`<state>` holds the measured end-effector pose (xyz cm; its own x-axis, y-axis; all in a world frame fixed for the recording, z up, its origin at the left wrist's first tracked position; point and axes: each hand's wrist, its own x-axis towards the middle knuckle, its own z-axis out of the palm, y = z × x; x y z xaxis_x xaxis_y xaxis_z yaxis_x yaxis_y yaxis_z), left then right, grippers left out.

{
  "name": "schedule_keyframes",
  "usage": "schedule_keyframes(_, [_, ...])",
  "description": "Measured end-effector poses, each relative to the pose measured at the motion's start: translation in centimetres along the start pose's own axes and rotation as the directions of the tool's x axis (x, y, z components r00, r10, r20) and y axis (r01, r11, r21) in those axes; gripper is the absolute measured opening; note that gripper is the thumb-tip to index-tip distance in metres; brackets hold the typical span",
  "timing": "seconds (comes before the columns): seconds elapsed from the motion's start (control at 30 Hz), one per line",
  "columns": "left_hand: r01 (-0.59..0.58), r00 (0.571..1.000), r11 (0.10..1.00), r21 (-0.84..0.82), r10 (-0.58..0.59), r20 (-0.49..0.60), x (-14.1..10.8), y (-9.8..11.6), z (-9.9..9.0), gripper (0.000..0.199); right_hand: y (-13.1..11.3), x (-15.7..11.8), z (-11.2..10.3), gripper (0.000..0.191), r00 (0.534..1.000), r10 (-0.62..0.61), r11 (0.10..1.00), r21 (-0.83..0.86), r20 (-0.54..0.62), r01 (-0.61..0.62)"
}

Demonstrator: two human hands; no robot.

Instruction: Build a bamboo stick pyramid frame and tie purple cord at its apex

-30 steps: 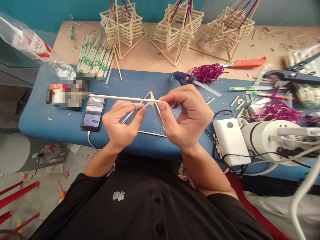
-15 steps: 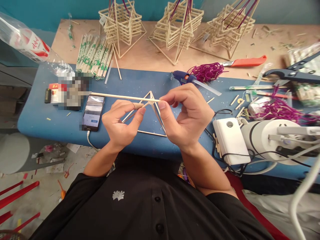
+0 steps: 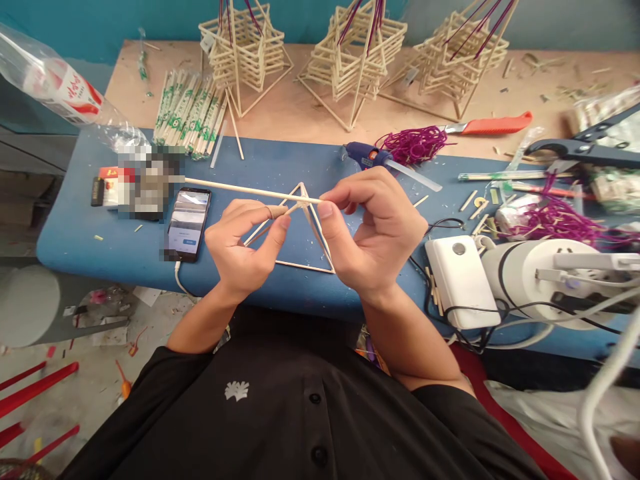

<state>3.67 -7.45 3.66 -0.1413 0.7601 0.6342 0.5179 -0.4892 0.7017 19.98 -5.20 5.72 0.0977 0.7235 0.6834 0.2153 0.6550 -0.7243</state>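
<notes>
Currently, a thin wooden stick (image 3: 240, 188) is pinched at its right end by the thumb and forefinger of the right hand (image 3: 377, 233) and is held above the blue counter (image 3: 280, 160), across the top corner of a frame (image 3: 305, 267) of sticks. One bar of that frame is pinched by the left hand (image 3: 243, 250) near the same corner. Whether stick and frame touch cannot be told. Beyond the hands, a glue gun (image 3: 367, 155) is laid beside purple cord (image 3: 417, 145).

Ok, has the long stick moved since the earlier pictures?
Yes: the long stick has swung, its left end rising in view from the top edge of the phone to just above it.
</notes>
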Motion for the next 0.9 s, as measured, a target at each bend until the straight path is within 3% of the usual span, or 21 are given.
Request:
schedule_keyframes(0.1, [-0.086, 0.994, 0.994, 0.070, 0.090, -0.055, 0.1, -0.1, -0.3, 0.007, 0.0, 0.1, 0.0, 0.013, 1.000, -0.014, 1.000, 0.000, -0.003, 0.014])
schedule_keyframes(0.17, [-0.183, 0.963, 0.968, 0.172, 0.212, -0.168, 0.4, -0.5, -0.6, 0.005, 0.0, 0.0, 0.0, 0.013, 1.000, -0.027, 0.999, -0.017, -0.004, 0.027])
schedule_keyframes(0.23, [-0.317, 0.874, 0.909, 0.272, 0.391, -0.287, 1.0, -1.1, -1.3, 0.005, 0.1, 0.0, 0.0, 0.013, 1.000, -0.029, 0.998, -0.047, 0.001, 0.029])
schedule_keyframes(0.27, [-0.404, 0.800, 0.861, 0.310, 0.497, -0.337, 1.4, -1.4, -1.7, 0.008, 0.1, 0.0, 0.0, 0.013, 1.000, -0.030, 0.998, -0.055, 0.001, 0.030])
schedule_keyframes(0.33, [-0.527, 0.728, 0.778, 0.342, 0.621, -0.290, 2.3, -2.2, -2.7, 0.014, 0.2, 0.0, 0.0, 0.013, 0.999, -0.033, 0.998, -0.051, 0.002, 0.033])
schedule_keyframes(0.37, [-0.554, 0.741, 0.768, 0.322, 0.631, -0.231, 2.7, -2.5, -3.2, 0.018, 0.2, 0.0, 0.1, 0.013, 0.999, -0.038, 0.998, -0.044, -0.002, 0.038])
schedule_keyframes(0.47, [-0.451, 0.887, 0.876, 0.170, 0.461, -0.023, 4.2, -3.1, -4.4, 0.023, 0.3, 0.0, 0.1, 0.013, 0.998, -0.059, 0.997, -0.048, -0.011, 0.059])
schedule_keyframes(0.5, [-0.425, 0.905, 0.893, 0.146, 0.421, 0.056, 4.6, -3.2, -4.6, 0.024, 0.4, 0.1, 0.1, 0.013, 0.998, -0.060, 0.997, -0.055, -0.010, 0.060])
schedule_keyframes(0.63, [-0.482, 0.868, 0.859, 0.171, 0.441, 0.230, 5.5, -2.9, -4.8, 0.017, 0.4, 0.1, 0.1, 0.013, 0.999, -0.053, 0.998, -0.027, -0.009, 0.052])
schedule_keyframes(0.77, [-0.249, 0.951, 0.946, 0.208, 0.198, 0.237, 5.6, -2.6, -4.6, 0.013, 0.3, 0.1, 0.1, 0.014, 0.999, -0.040, 0.999, -0.001, -0.007, 0.040])
schedule_keyframes(0.9, [-0.208, 0.955, 0.956, 0.205, 0.153, 0.254, 5.5, -3.1, -4.5, 0.023, 0.3, 0.1, 0.1, 0.014, 1.000, -0.027, 0.999, 0.022, -0.003, 0.028])
